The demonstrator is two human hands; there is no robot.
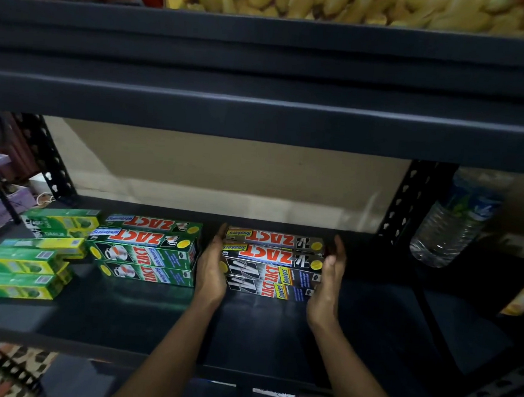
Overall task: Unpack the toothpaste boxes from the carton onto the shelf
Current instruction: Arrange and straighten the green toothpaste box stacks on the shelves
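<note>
Nearest you, both forearms reach in over the front lip of the shelf (119, 328). Your left hand (210, 268) and right hand (326, 281) stand palm-inward at either end of the black toothpaste boxes (273, 263) — an open, flat-handed grip that presses the ends rather than closing round anything, most likely to square the stack so its ends line up. Those boxes sit stacked in two layers, mid-shelf. Just left of them stands the green Zact stack (146, 252), similarly squared, and further left the yellow-green boxes (20, 268) lie looser. Far right, beyond the upright, a water bottle (453, 226) leans. The carton is not in view.
</note>
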